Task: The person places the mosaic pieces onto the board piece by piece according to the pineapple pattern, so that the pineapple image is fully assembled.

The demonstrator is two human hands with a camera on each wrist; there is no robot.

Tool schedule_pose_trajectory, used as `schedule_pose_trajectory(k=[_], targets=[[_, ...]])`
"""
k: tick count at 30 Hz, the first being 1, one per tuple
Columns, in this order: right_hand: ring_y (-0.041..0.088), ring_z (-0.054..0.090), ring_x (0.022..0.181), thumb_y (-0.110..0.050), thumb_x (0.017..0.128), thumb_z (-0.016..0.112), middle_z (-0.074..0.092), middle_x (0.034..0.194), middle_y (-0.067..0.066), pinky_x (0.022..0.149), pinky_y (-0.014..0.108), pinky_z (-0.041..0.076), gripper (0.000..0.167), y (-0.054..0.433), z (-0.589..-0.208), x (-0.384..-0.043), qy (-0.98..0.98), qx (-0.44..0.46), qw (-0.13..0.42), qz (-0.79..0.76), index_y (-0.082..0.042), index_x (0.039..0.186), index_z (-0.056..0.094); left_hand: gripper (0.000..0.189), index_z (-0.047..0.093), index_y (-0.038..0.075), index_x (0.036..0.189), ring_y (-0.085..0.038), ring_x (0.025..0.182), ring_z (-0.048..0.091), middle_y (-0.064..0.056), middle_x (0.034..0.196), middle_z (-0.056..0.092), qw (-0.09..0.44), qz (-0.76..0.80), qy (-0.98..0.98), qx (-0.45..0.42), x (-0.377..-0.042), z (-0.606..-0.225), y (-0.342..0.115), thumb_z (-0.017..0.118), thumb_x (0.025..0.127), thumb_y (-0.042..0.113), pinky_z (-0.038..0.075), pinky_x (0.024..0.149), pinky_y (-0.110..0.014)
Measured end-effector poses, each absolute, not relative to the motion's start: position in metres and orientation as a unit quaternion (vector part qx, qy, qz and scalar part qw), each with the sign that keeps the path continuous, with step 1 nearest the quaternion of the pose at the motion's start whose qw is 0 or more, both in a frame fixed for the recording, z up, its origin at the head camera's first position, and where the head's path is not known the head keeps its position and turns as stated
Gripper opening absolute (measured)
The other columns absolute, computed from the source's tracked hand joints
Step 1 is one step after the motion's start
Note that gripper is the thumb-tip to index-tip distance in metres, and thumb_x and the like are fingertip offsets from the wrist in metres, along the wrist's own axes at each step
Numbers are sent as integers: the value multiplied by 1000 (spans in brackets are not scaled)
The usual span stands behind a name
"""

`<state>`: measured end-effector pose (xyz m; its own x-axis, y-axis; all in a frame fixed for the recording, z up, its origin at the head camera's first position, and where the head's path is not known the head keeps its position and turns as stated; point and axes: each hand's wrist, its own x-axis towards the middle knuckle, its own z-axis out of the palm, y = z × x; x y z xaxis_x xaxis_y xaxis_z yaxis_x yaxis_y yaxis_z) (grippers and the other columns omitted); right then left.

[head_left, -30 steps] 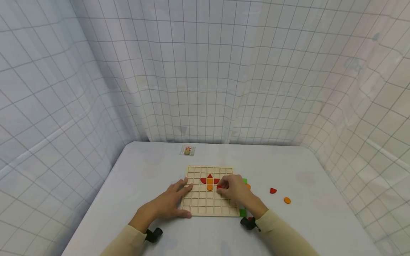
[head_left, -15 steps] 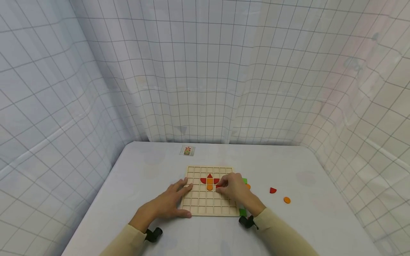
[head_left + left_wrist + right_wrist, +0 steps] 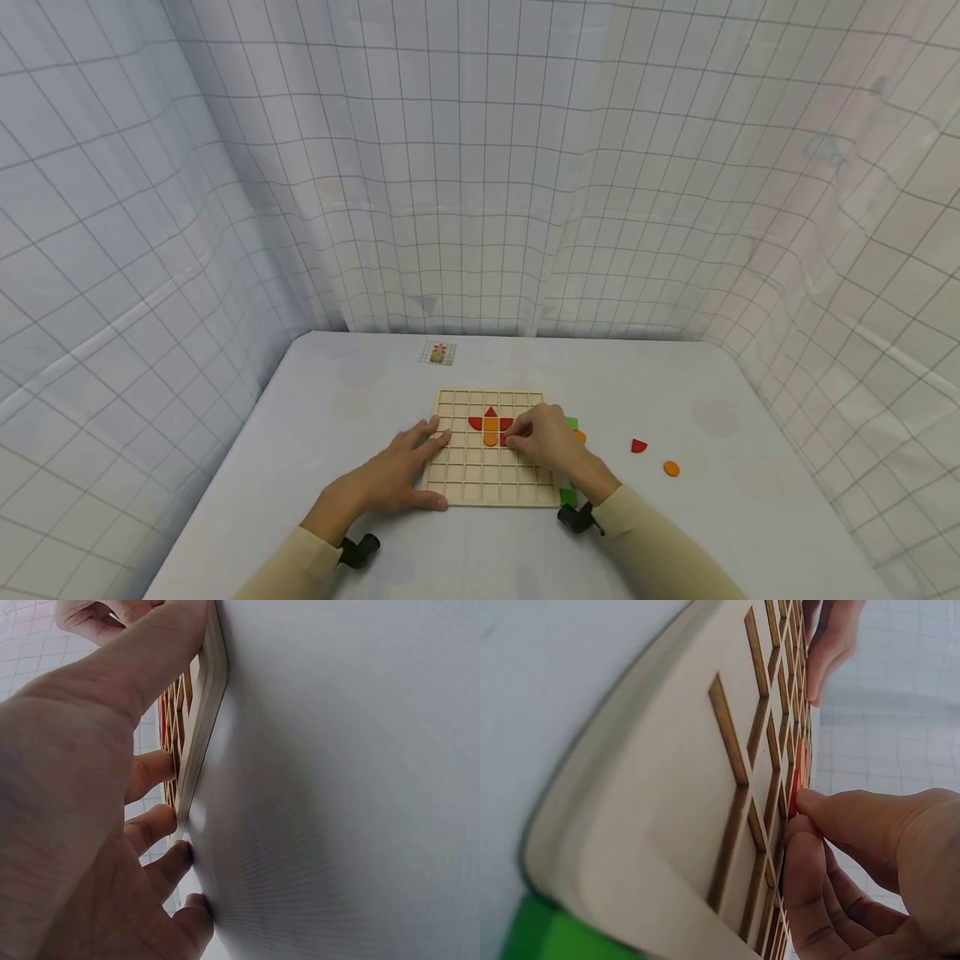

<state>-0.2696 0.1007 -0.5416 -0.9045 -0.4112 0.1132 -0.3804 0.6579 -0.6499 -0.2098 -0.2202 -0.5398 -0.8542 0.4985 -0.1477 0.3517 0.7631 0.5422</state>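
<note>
A wooden grid board [image 3: 480, 473] lies flat on the table. My left hand [image 3: 400, 471] rests along its left edge, fingers spread over the rim and thumb at the near corner. With thumb and index finger my right hand [image 3: 549, 442] pinches a red quarter-circle-like piece [image 3: 794, 793] at a cell right of the orange round piece [image 3: 491, 439]. Its outline is partly hidden by the fingers. Set in cells above are a red triangle [image 3: 491, 412], an orange square [image 3: 491, 425], a red quarter-circle [image 3: 476, 423] on the left and another red piece [image 3: 507, 423] on the right.
Right of the board lie a red quarter-circle [image 3: 638, 446] and an orange disc [image 3: 671, 468]. Green pieces [image 3: 568, 497] and a partly hidden orange piece [image 3: 581, 437] sit by its right edge. A small picture card [image 3: 438, 353] lies at the back. Gridded curtains [image 3: 480, 208] surround the table.
My right hand has shifted slightly left with the red piece, which now lies closer to the orange round piece. The left hand stays in place on the board.
</note>
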Motion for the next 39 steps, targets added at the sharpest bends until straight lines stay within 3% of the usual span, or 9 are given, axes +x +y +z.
schedule_pose_trajectory(k=[12,23,30,39], targets=[[6,75,84,-7,101,90,89,95,-1,77,23,63,6,104,-543,-268,904,-228,4,-362,-10,96,92,115,38,14,184,-59,176,27,-21,195,21,143,256,929,226,-208,-541,-220,95,95,59,41,135,-75],[6,74,83,-9,104,88,87,96,0,79,25,67,5,123,-539,-269,906,-195,-10,-376,-10,100,91,115,38,14,184,-62,176,26,-21,195,21,142,258,929,226,-209,-539,-219,95,95,59,38,135,-78],[6,73,82,-13,104,90,86,94,-3,76,24,63,5,146,-541,-276,912,-165,-28,-374,-13,99,91,115,38,12,184,-62,176,26,-22,195,21,141,258,928,230,-209,-538,-218,95,95,59,39,135,-76],[11,72,83,-19,106,88,86,104,1,69,26,59,6,183,-537,-277,928,-121,-15,-353,-14,105,91,115,38,12,183,-63,175,28,-22,195,22,137,255,929,229,-208,-536,-218,96,95,58,41,134,-76]])
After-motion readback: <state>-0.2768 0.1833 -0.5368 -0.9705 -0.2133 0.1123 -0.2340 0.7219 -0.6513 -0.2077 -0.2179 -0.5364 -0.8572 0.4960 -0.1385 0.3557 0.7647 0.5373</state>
